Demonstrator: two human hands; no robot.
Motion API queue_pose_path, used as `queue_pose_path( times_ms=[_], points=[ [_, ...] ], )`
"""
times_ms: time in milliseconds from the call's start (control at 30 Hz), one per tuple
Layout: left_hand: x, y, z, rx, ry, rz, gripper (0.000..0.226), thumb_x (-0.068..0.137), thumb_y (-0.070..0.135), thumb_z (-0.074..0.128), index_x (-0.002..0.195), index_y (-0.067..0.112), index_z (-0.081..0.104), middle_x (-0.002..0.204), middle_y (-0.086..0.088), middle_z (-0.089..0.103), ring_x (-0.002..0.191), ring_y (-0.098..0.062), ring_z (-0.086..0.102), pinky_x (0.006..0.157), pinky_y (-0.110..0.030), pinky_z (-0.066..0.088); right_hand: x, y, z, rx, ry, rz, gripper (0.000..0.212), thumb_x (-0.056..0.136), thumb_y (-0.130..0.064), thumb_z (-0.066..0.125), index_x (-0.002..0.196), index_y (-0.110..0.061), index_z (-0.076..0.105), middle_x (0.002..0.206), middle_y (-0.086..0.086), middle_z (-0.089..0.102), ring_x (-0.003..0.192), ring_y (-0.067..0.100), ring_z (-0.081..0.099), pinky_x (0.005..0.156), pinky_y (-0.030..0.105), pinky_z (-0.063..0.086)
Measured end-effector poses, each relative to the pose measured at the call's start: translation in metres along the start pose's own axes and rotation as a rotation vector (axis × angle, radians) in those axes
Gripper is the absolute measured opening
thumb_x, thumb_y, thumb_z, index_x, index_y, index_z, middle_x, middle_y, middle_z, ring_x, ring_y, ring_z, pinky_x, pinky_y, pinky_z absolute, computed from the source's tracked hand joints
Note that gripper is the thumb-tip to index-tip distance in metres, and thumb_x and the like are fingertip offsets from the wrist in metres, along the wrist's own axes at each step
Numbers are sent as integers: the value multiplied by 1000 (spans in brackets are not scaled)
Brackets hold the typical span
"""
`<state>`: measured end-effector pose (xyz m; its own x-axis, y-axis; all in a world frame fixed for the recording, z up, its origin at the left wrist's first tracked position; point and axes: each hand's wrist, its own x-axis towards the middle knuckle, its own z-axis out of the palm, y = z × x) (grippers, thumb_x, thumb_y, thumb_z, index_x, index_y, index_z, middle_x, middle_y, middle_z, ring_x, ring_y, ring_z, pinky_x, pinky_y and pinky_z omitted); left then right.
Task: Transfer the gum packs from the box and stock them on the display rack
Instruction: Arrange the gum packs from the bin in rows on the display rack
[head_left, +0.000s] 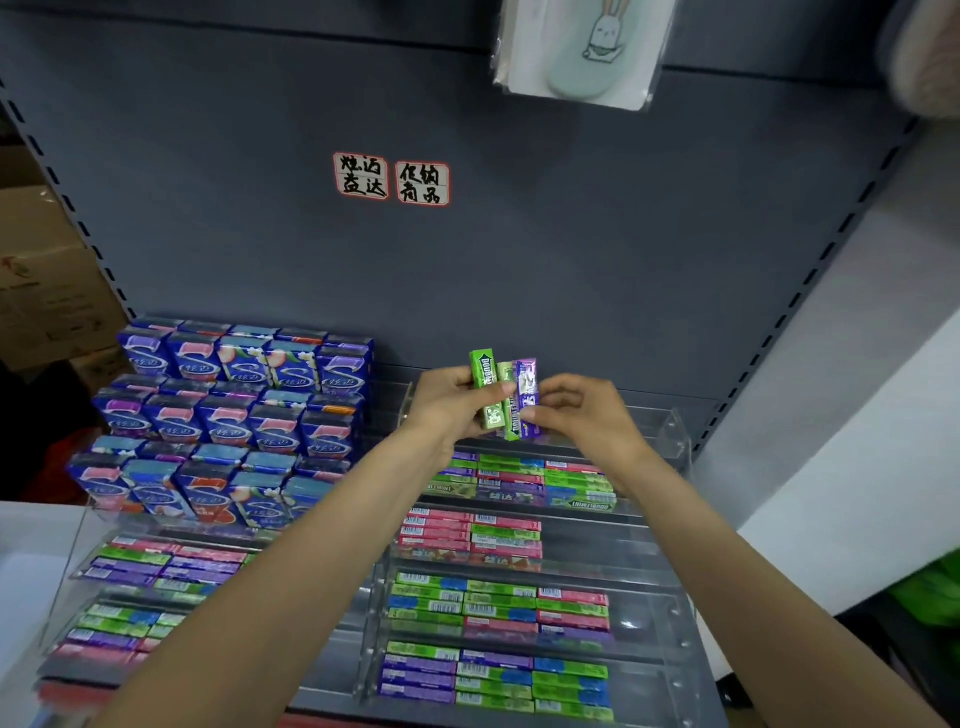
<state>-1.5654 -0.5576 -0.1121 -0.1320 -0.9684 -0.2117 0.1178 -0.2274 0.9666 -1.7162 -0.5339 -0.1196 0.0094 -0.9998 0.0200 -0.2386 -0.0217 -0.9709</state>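
My left hand (449, 408) grips a small bunch of slim gum packs (501, 397) held upright: two green ones and a purple one. My right hand (582, 410) pinches the lower end of the purple pack (527, 395). Both hands hover above the top tier of the clear acrylic display rack (670, 431) on the right. Its lower tiers hold rows of green, pink, purple and blue gum packs (498, 608) lying flat. The source box is not in view.
A second acrylic rack (78, 561) at the left holds more flat gum packs. Behind it stand stacked blue gum boxes (228, 415). The dark shelf back panel (467, 270) carries two handwritten labels (392, 179). A packaged rabbit-print item (576, 52) hangs above.
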Motion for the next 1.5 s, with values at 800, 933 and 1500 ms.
queue_pose_path(
  times_ms=[800, 933, 1500],
  points=[
    [3, -7, 0, 92, 80, 8, 11, 84, 9, 67, 95, 8, 66, 99, -10, 70, 90, -24, 69, 82, -38, 57, 9, 35, -60, -669, 34, -53, 12, 90, -13, 60, 100, -14, 67, 93, -5, 62, 85, 10, 54, 73, 18, 37],
    [3, -7, 1, 99, 74, 9, 9, 85, 9, 66, 94, 9, 65, 98, -9, 70, 90, -22, 69, 82, -37, 57, 11, 35, -59, -781, -35, -40, 18, 93, -13, 55, 103, -13, 70, 100, -2, 65, 89, 8, 55, 77, 15, 36],
    [7, -5, 4, 103, 43, -8, 10, 84, 9, 68, 93, 9, 66, 99, -11, 70, 92, -24, 69, 83, -39, 56, 14, 38, -50, -859, -171, -36, 34, 89, -22, 62, 121, -13, 60, 122, 5, 60, 110, 18, 55, 90, 22, 39]
  ],
)
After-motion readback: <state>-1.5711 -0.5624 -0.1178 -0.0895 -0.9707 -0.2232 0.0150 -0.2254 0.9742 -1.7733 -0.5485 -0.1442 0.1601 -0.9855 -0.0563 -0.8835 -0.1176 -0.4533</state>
